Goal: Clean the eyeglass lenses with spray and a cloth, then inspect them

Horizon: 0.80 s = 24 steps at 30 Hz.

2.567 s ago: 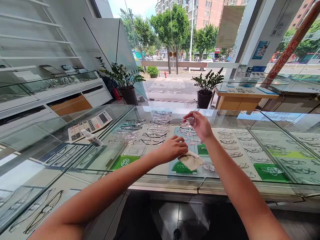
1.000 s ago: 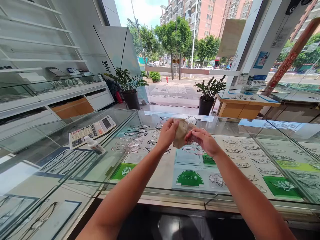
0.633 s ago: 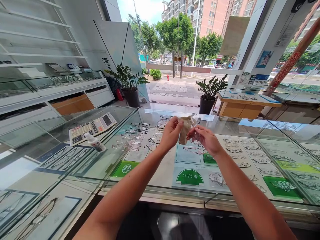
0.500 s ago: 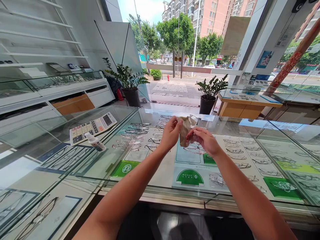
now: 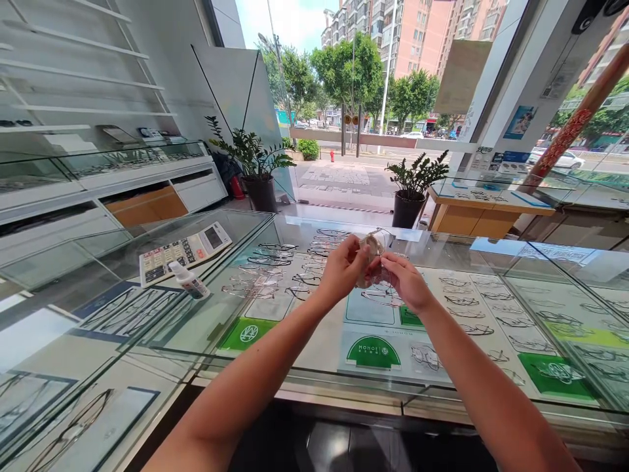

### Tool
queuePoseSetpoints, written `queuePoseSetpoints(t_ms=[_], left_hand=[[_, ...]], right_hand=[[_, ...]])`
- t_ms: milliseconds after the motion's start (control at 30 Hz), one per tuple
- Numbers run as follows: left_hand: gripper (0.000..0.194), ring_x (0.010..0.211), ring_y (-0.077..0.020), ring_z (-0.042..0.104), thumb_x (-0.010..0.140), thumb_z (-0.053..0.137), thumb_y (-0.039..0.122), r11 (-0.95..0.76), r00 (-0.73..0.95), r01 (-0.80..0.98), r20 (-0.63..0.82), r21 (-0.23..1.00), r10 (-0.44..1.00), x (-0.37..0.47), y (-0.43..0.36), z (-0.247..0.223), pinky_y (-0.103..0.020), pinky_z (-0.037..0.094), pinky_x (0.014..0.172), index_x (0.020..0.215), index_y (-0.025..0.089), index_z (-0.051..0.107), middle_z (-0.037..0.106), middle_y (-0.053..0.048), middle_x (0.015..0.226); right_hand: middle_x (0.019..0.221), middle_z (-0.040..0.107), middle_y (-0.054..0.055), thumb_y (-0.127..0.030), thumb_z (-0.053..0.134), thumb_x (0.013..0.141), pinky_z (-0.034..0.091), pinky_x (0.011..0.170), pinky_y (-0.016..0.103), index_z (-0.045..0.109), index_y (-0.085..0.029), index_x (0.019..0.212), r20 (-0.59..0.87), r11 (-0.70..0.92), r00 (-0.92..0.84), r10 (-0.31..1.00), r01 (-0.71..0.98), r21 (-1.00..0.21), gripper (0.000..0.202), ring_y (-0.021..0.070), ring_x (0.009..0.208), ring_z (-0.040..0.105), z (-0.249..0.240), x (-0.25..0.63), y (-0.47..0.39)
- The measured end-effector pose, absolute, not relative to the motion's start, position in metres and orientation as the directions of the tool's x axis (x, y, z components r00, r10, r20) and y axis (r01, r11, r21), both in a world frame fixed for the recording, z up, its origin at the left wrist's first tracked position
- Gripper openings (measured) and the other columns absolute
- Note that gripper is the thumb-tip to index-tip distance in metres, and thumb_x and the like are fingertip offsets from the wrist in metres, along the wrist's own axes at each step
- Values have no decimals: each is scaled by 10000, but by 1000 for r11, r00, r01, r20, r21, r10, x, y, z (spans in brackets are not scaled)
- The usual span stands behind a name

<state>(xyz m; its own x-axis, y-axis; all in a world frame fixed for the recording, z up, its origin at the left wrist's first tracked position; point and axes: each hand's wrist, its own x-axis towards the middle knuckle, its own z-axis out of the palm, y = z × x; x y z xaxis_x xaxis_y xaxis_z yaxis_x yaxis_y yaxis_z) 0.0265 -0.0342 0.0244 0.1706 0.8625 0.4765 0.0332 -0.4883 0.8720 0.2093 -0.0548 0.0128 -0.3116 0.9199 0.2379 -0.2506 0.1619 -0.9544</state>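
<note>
Above the glass counter, my two hands are close together around a pair of eyeglasses with thin frames. My left hand is closed on a beige cloth, which is pressed at one of the lenses. Pinched between the fingers of my right hand is the frame of the eyeglasses. Parts of the cloth and frame are hidden behind my fingers. Under the glass below them lie rows of eyeglass frames.
Left on the glass counter are a calculator and a white spray bottle. Behind the counter stand two potted plants, with a wooden display table at the right. Green signs lie inside the case.
My left hand has moved right, toward the right hand, bringing the cloth over the lens. The right hand has stayed nearly in place with the eyeglasses.
</note>
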Motion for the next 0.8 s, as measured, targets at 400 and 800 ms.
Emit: queuePoseSetpoints(t_ms=[400,800], left_hand=[[439,705,-138,590,988,690,631,-498,83,-110,507,860,858,30,-34,26,-269,534,684,881,212,610,600,7,765],[575,535,-87,484,888,781,716,-157,387,-273,257,949,886,28,-33,30,-240,402,546,797,181,591,582,29,639]], right_hand=[[1007,772,68,-502,720,1001,545,813,336,806,-227,975,254,147,-357,899,-300,-943,289,227,945,721,10,205,-58],[1009,767,69,-576,755,982,574,998,373,789,-222,936,296,204,-381,876,-263,-943,359,227,1000,705,22,204,-66]])
